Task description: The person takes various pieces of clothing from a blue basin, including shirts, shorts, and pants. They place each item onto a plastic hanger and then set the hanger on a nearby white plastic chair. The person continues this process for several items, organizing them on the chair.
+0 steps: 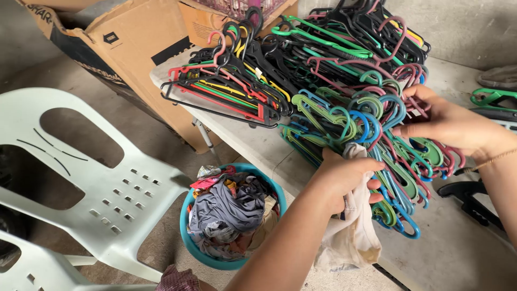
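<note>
My left hand (344,175) grips a dirty cream cloth (350,237) that hangs down over the front edge of the table. My right hand (441,121) reaches into a big heap of plastic hangers (344,70) in blue, green, pink, red and black, its fingers pinching the hooks of the blue and pink ones (390,110). The heap covers most of the pale table (253,145). A separate stack of red, yellow and black hangers (226,89) lies at the table's left end.
A teal basket (189,215) full of crumpled clothes stands on the floor beside the table. White plastic chairs (97,178) sit at the left. Cardboard boxes (134,43) lean behind the table. More hangers (493,99) lie at the far right.
</note>
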